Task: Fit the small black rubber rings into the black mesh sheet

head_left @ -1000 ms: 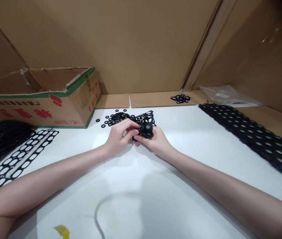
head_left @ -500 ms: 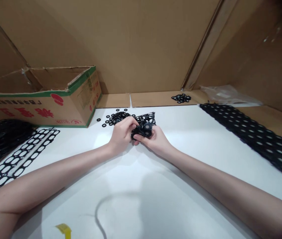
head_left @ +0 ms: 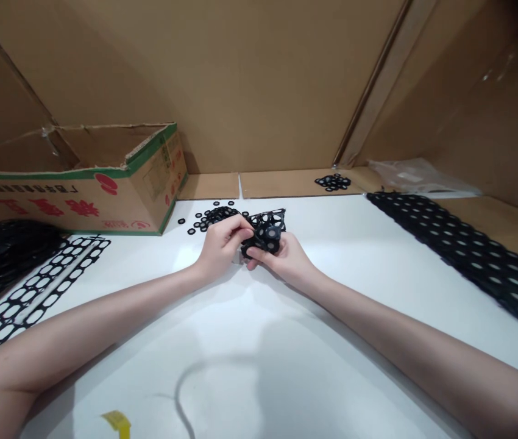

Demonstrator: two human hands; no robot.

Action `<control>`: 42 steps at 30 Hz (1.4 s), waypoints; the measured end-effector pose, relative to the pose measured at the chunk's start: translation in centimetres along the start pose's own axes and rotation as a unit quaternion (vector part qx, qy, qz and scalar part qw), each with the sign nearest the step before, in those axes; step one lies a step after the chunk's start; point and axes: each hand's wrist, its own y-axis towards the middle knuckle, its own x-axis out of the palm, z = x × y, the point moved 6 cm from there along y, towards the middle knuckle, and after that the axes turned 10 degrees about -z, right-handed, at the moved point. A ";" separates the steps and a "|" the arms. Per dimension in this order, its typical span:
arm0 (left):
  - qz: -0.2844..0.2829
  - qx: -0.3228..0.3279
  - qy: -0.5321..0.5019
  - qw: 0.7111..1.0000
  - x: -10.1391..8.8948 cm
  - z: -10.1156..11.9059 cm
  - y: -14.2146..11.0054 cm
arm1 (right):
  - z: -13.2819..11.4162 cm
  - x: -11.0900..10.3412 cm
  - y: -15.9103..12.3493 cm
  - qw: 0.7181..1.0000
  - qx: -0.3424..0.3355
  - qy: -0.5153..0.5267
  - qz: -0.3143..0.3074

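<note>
In the head view I see two bare hands meeting at the centre of the frame, over a smooth, glossy white worktop. The right hand grips a crumpled piece of black mesh; the left hand pinches its near-left edge between thumb and fingers. The mesh is thin and flexible, bunched into folds, with round, pale-centred spots in front and an open lattice fanning out behind. Just behind the left hand lies a heap of small black rings, a few scattered loose. At the right, a long black strip shows rows of pale dots. At the left, a flat net has rounded openings. In the upper left stands an open cardboard box with green edges and red print.
</note>
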 end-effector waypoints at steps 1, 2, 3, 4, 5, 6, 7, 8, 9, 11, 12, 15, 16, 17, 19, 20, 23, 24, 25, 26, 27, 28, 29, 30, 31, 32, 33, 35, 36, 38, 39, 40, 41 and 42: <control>0.005 -0.005 -0.013 1.000 -0.1 -0.2 0.1 | 0.0 0.0 0.0 1.000 0.004 -0.003 -0.001; 0.010 -0.009 -0.022 1.000 -0.3 -0.4 0.1 | 0.1 0.0 -0.1 1.000 0.008 -0.004 -0.002; 0.017 -0.012 -0.028 0.999 -0.5 -0.6 0.2 | 0.1 0.0 -0.1 1.000 0.011 -0.004 -0.002; 0.024 -0.014 -0.033 0.999 -0.6 -0.8 0.2 | 0.2 -0.1 -0.1 1.000 0.012 -0.003 -0.003; 0.030 -0.015 -0.039 0.999 -0.7 -0.9 0.2 | 0.3 -0.1 -0.1 1.000 0.012 -0.003 -0.004; 0.034 -0.015 -0.045 0.998 -0.8 -1.0 0.3 | 0.3 -0.1 -0.1 1.000 0.012 -0.003 -0.005; 0.035 -0.014 -0.051 0.998 -0.9 -1.0 0.3 | 0.4 -0.1 -0.1 1.000 0.010 -0.004 -0.004; 0.035 -0.014 -0.055 0.998 -0.9 -1.1 0.4 | 0.5 -0.2 -0.1 1.000 0.010 -0.006 -0.005; 0.036 -0.014 -0.058 0.998 -0.9 -1.1 0.4 | 0.5 -0.2 0.0 1.000 0.010 -0.007 -0.006; 0.041 -0.016 -0.058 0.997 -1.0 -1.1 0.5 | 0.7 -0.3 0.0 1.000 0.012 -0.009 -0.006; 0.045 -0.018 -0.059 0.997 -1.1 -1.2 0.5 | 0.8 -0.3 0.1 1.000 0.013 -0.009 -0.005; 0.058 -0.032 -0.076 0.995 -1.3 -1.6 0.6 | 0.9 -0.5 0.1 1.000 0.013 -0.007 0.000; 0.061 -0.037 -0.085 0.994 -1.4 -1.8 0.6 | 0.9 -0.5 0.1 1.000 0.012 -0.006 0.001; 0.064 -0.042 -0.095 0.993 -1.4 -2.0 0.6 | 0.9 -0.5 0.1 1.000 0.011 -0.004 0.001; 0.069 -0.049 -0.111 0.990 -1.5 -2.3 0.7 | 0.9 -0.4 0.2 1.000 0.008 -0.001 0.000; 0.071 -0.050 -0.117 0.989 -1.5 -2.3 0.7 | 0.9 -0.4 0.2 1.000 0.008 0.000 -0.001; 0.080 -0.053 -0.133 0.986 -1.4 -2.5 0.7 | 0.9 -0.3 0.3 1.000 0.006 0.003 -0.002; 0.084 -0.054 -0.138 0.985 -1.3 -2.6 0.7 | 0.9 -0.3 0.3 1.000 0.005 0.004 -0.002; 0.087 -0.057 -0.143 0.984 -1.3 -2.7 0.8 | 0.9 -0.3 0.3 1.000 0.005 0.005 -0.001; 0.090 -0.059 -0.147 0.983 -1.4 -2.9 0.8 | 0.9 -0.4 0.3 1.000 0.007 0.005 -0.001; 0.095 -0.062 -0.152 0.982 -1.5 -3.2 0.8 | 0.9 -0.4 0.3 1.000 0.009 0.005 0.000; 0.103 -0.064 -0.155 0.980 -1.8 -3.5 0.9 | 0.9 -0.4 0.2 1.000 0.012 0.002 0.001; 0.116 -0.065 -0.158 0.978 -2.2 -3.9 0.9 | 0.9 -0.5 0.2 1.000 0.015 -0.002 0.002; 0.133 -0.067 -0.163 0.975 -2.8 -4.4 0.9 | 0.9 -0.5 0.1 1.000 0.015 -0.005 0.003; 0.154 -0.069 -0.166 0.972 -3.4 -4.8 0.9 | 1.0 -0.6 0.0 1.000 0.015 -0.007 0.006; 0.171 -0.070 -0.169 0.968 -3.9 -5.2 0.8 | 1.0 -0.6 -0.1 1.000 0.015 -0.006 0.009; 0.179 -0.072 -0.171 0.966 -4.3 -5.5 0.8 | 1.1 -0.7 -0.1 1.000 0.014 -0.001 0.013; 0.173 -0.073 -0.177 0.966 -4.6 -5.8 0.9 | 1.3 -0.8 -0.2 0.999 0.007 0.022 0.025; 0.165 -0.074 -0.179 0.967 -4.5 -5.8 0.9 | 1.4 -0.9 -0.2 0.999 0.003 0.036 0.030; 0.150 -0.076 -0.179 0.969 -4.2 -5.5 0.9 | 1.6 -1.1 -0.1 0.997 -0.007 0.062 0.035; 0.145 -0.075 -0.177 0.970 -4.1 -5.3 0.9 | 1.6 -1.1 -0.1 0.997 -0.008 0.072 0.034; 0.142 -0.074 -0.174 0.972 -4.0 -5.1 0.9 | 1.6 -1.1 -0.1 0.996 -0.006 0.078 0.030; 0.139 -0.072 -0.170 0.973 -4.0 -4.9 0.9 | 1.6 -1.1 -0.1 0.996 -0.003 0.081 0.028; 0.136 -0.070 -0.166 0.974 -4.0 -4.7 0.8 | 1.6 -1.2 -0.1 0.996 -0.002 0.081 0.027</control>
